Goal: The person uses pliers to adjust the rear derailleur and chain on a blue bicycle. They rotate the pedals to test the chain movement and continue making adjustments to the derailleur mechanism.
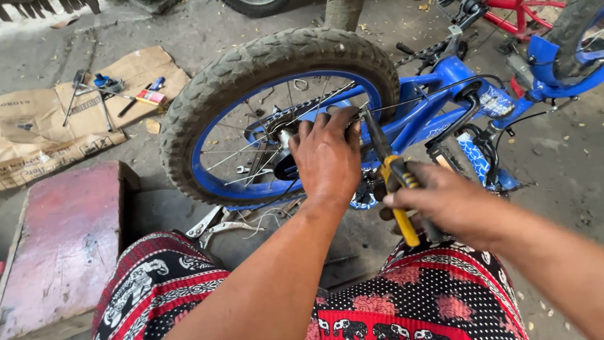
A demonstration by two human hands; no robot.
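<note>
Left hand: the left hand (326, 157) lies palm-down over the hub area of the rear wheel (277, 113), fingers curled onto the axle end and chain side. It presses and steadies; it is not closed around a loose part that can be seen.
Right hand: the right hand (450, 204) is clamped round the yellow-and-black handles of 1 pair of pliers (390, 173). The nose of the pliers points up toward the frame, just beside the fingertips of the left hand.
Plier jaws: the tips sit close to the axle end and a thin cable; whether they bite on anything cannot be told.
Work piece: a small blue bicycle (453, 94) lies on the ground in front of the knees, rear wheel nearest, chain running across the hub.
Technique: in my judgement, keep the left hand firm so the wheel cannot turn, seat the jaws square on the part, and pull with a steady wrist, not a jerk. Keep fingers out of spokes and chain.
Risk: slipping jaws could round the fastener or nip the left fingertips.
Containers: no box or tray in view. A flattened cardboard sheet (69, 113) serves as the tool rest, well apart to the left; on it lie several spanners, a blue item and a small red-and-yellow item.
Nearby: 1 worn red wooden board (63, 239) beside the left knee; loose brake levers (220, 225) under the wheel; a red bicycle (516, 12) beyond.
</note>
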